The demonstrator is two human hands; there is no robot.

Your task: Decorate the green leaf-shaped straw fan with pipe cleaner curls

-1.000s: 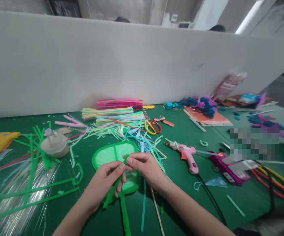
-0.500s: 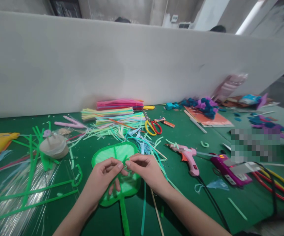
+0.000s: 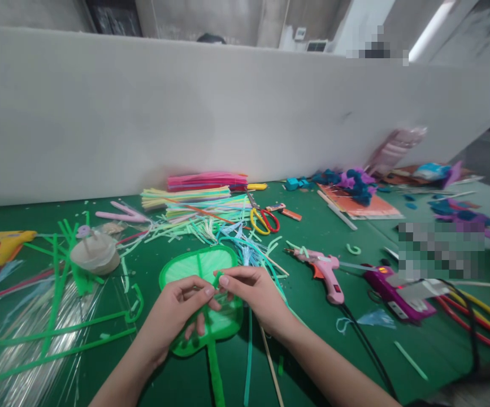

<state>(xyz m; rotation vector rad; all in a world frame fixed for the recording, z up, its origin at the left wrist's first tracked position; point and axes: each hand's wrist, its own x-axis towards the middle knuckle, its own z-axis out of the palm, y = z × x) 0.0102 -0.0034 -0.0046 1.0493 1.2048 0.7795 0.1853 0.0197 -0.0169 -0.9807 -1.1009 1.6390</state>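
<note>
A short curled piece of green pipe cleaner (image 3: 217, 278) sits between the fingertips of both hands. My right hand (image 3: 253, 291) pinches it between thumb and forefinger. From the other side, my left hand (image 3: 187, 302) closes thumb and forefinger on its lower end, largely hiding it. Beneath the hands lies a green hand fan (image 3: 177, 265) with a translucent face, a fuzzy green rim and a wrapped handle (image 3: 215, 373) pointing toward me. The hands cover part of the fan's middle.
To the right lie a pink glue gun (image 3: 327, 274), a purple power strip (image 3: 397, 297) and red-yellow scissors (image 3: 265, 220). Pipe cleaner bundles (image 3: 206, 195) lie by the white partition (image 3: 143, 113). Left are a cup (image 3: 96, 254), a yellow glue gun (image 3: 7, 249) and bent green stems (image 3: 53, 333).
The fingers have shifted slightly around the green piece, which now looks more tightly curled at the right fingertips. The fan and surrounding tools stay in place; the view tilts a little.
</note>
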